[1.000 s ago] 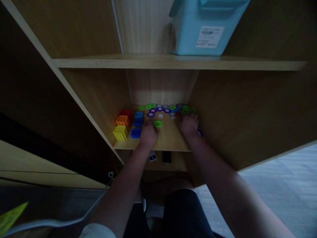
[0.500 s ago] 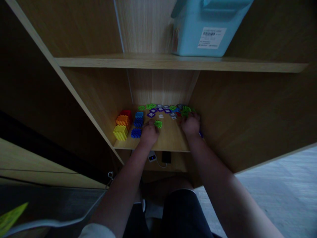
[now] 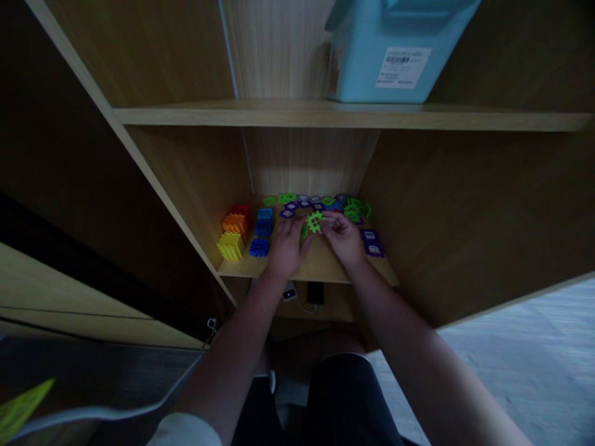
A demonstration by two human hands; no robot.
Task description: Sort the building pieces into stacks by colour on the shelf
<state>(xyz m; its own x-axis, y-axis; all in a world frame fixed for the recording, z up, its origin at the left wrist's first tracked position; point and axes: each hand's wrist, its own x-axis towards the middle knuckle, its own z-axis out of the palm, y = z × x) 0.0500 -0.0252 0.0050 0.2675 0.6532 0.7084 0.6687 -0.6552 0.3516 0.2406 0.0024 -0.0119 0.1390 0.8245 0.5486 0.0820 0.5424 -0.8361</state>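
Note:
My right hand [image 3: 343, 238] pinches a bright green interlocking plastic tile [image 3: 315, 222] with a windowed middle, held over the shelf. Close on its left, my left hand [image 3: 287, 245] has its fingers curled around more green tiles [image 3: 304, 232], partly hidden by the fingers and thumb. A loose pile of green tiles [image 3: 354, 209] lies behind my right hand. Purple tiles [image 3: 289, 209] with pale squares are spread at the back. To the left stand stacks of yellow tiles [image 3: 231, 246], orange tiles [image 3: 235, 225], red tiles [image 3: 242, 214] and blue tiles [image 3: 259, 248].
Wooden side walls and an upper shelf [image 3: 297, 118] enclose the space. A light blue bin [image 3: 385, 68] stands on that upper shelf. More purple tiles [image 3: 372, 243] lie at the right wall. Below, a black flat object [image 3: 315, 293] and a small white device [image 3: 289, 291] rest near a cable.
My right hand has come left from the green pile with a green tile, meeting my left hand. The purple tiles by the right wall are now uncovered. The view has shifted slightly.

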